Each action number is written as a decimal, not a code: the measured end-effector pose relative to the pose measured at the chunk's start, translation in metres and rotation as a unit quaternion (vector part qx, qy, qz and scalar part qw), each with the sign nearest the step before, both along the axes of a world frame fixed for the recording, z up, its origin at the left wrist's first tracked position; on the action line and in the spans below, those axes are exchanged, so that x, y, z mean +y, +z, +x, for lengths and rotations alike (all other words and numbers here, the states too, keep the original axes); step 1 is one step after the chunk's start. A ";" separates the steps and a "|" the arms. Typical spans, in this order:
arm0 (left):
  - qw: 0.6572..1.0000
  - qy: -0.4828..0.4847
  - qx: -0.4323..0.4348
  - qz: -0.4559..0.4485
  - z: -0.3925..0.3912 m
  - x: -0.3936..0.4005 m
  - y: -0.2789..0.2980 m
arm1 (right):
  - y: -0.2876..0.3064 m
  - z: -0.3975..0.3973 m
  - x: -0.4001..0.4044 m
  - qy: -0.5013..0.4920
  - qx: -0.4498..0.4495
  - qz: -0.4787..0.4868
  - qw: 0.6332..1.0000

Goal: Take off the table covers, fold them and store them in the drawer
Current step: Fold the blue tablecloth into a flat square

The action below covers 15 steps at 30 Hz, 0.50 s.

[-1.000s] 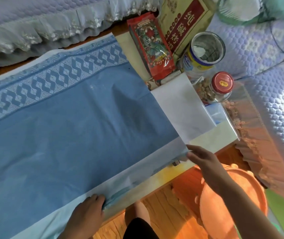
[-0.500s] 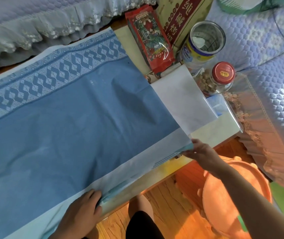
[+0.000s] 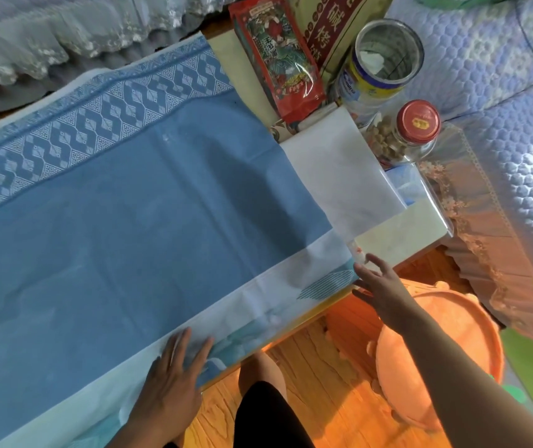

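A large blue table cover [image 3: 135, 221] with a white patterned border lies spread flat over the low table [image 3: 401, 234]. Its near white edge runs along the table's front. My left hand [image 3: 174, 373] presses flat on that near edge, fingers straight. My right hand [image 3: 378, 282] hovers at the cover's near right corner with fingers spread, holding nothing. A folded white cover [image 3: 342, 169] lies on the table just right of the blue one. No drawer is in view.
At the table's far right stand a red snack bag [image 3: 278, 56], a yellow box [image 3: 333, 24], an open tin [image 3: 381, 63] and a red-lidded jar [image 3: 414, 127]. An orange plush cushion [image 3: 420, 357] sits on the wooden floor at my right. Quilted bedding surrounds the table.
My right hand let go of the cover's near right corner and opened. My left hand released its pinch and now lies flat on the near edge. The edge now lies flat.
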<state>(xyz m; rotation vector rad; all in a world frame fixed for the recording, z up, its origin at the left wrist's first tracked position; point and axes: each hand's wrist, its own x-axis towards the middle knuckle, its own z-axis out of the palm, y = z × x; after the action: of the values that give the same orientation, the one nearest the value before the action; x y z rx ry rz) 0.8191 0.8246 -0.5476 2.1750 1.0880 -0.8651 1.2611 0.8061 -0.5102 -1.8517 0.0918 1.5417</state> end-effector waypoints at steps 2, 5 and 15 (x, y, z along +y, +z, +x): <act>1.000 0.025 0.002 -0.007 0.006 0.003 0.006 | -0.004 -0.006 0.001 -0.019 -0.061 -0.003 0.998; 0.999 0.039 -0.015 0.001 0.010 0.008 0.013 | -0.006 -0.016 0.000 0.034 -0.249 -0.020 0.968; 0.995 0.074 0.057 0.032 -0.036 -0.011 0.002 | -0.010 0.001 0.020 0.308 -0.315 -0.054 0.896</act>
<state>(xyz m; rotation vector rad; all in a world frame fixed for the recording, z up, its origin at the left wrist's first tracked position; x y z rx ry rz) 0.7831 0.8138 -0.5457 2.0861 1.3311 -0.9063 1.2624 0.8266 -0.5202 -2.5334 -0.7921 1.2262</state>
